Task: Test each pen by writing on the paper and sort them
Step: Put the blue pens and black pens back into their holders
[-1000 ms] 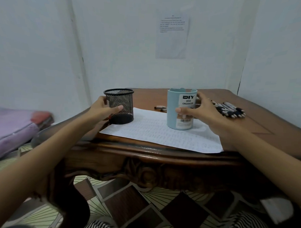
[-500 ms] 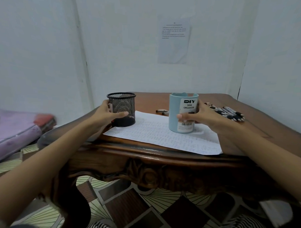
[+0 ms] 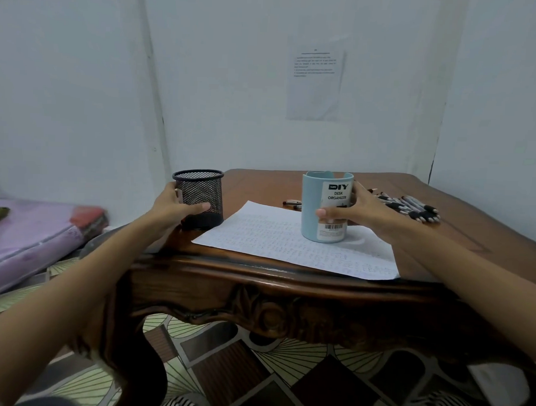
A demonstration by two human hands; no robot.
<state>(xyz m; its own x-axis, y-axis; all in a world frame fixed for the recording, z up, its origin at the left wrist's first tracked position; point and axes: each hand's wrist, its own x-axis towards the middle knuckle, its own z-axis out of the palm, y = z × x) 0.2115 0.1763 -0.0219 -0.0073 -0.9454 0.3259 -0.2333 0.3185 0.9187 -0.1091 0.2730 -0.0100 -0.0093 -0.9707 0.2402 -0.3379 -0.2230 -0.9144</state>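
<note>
A: What fills the frame?
B: A glossy carved wooden table (image 3: 255, 187), with a flat handwritten paper (image 3: 274, 236) near its front edge.
A: And on it?
B: A smooth pale-blue organizer (image 3: 313, 204) stands upright on the paper. A black wire-mesh cup (image 3: 200, 190) stands just left of the sheet.
A: The hands?
B: The left hand (image 3: 169, 207) curls round the cup. The right hand (image 3: 366, 211) grips the organizer, thumb across its label.
A: The pens?
B: The pens (image 3: 412, 208), slim and black-and-white, lie heaped on the wood behind the right hand.
</note>
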